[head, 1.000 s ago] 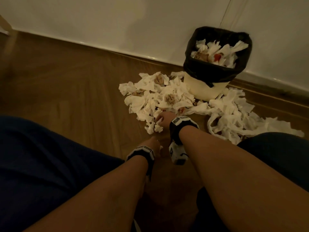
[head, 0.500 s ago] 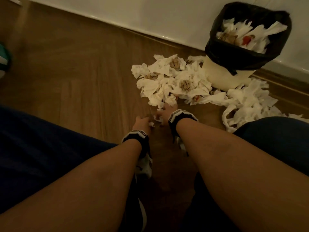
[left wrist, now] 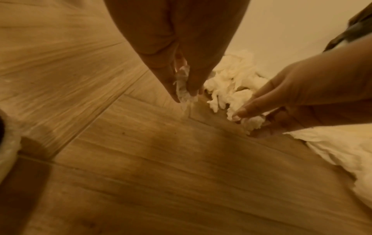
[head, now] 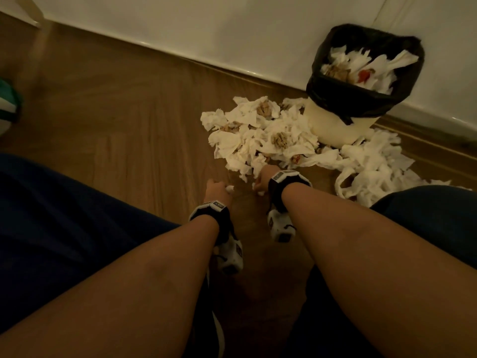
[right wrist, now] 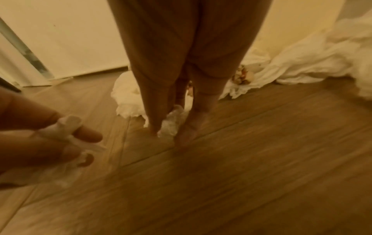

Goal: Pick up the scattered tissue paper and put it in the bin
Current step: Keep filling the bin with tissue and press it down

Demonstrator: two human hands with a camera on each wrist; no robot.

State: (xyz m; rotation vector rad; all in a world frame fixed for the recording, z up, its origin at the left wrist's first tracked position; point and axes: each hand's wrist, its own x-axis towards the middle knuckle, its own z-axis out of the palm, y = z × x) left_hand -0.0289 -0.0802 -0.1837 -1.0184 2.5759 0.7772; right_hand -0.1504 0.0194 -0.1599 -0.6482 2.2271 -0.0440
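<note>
A heap of crumpled white tissue paper point(head: 260, 135) lies on the wooden floor in front of the bin point(head: 361, 81), which has a black liner and tissue inside. More tissue point(head: 371, 166) trails to the bin's right. My left hand point(head: 216, 188) pinches a small tissue scrap point(left wrist: 184, 89) between thumb and fingers, just above the floor. My right hand point(head: 262, 179) pinches another tissue wad point(right wrist: 171, 124) at the near edge of the heap; it shows in the left wrist view as a white wad point(left wrist: 252, 122) under the fingertips.
A white wall and skirting point(head: 180, 37) run behind the bin. My knees in dark shorts point(head: 64, 215) flank both arms. A green and white object point(head: 7, 104) sits at the far left edge. Bare floor boards point(head: 116, 112) stretch left of the heap.
The left hand has moved forward and now holds a tissue scrap. The right hand stays at the heap's near edge. The head view has shifted, so the bin sits further right.
</note>
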